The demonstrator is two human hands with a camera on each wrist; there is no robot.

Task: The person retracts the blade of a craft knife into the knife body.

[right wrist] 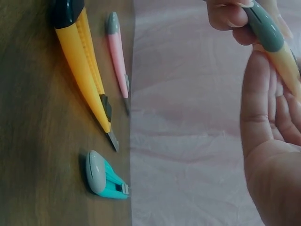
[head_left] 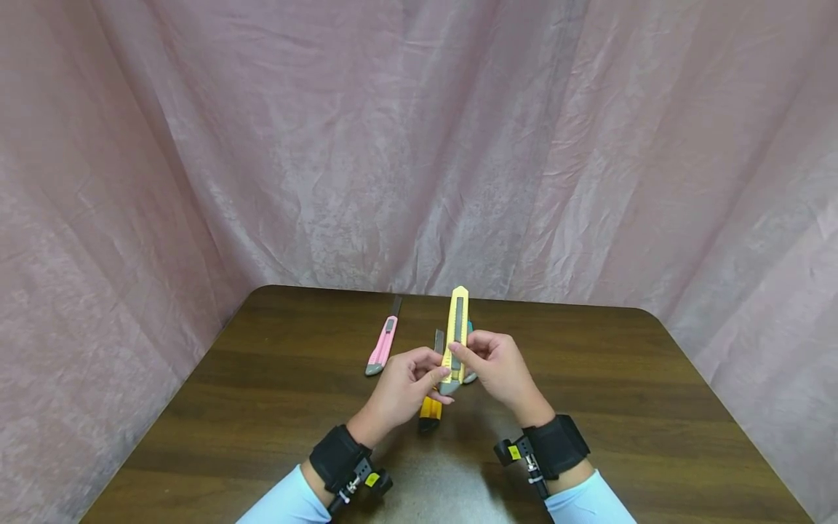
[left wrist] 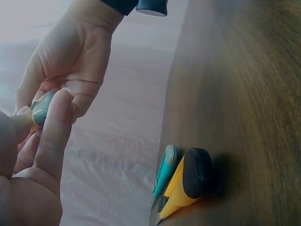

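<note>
Both hands hold a light yellow box cutter (head_left: 460,313) raised over the table, its pointed front end away from the body and its grey rear end nearest. No blade shows beyond its front. My left hand (head_left: 404,380) pinches it near the grey end (left wrist: 43,108) between thumb and fingers. Higher on the body, my right hand (head_left: 503,370) grips it with the thumb on the grey strip and the fingers behind. Below lies an orange-yellow box cutter (right wrist: 77,66) with a black end, partly covered by the left hand in the head view, its blade out.
A pink box cutter (head_left: 382,342) with its blade out lies at the left on the brown wooden table (head_left: 275,378). A short teal box cutter (right wrist: 110,181) lies behind the right hand, mostly hidden in the head view. Pink curtains (head_left: 419,145) hang behind the table.
</note>
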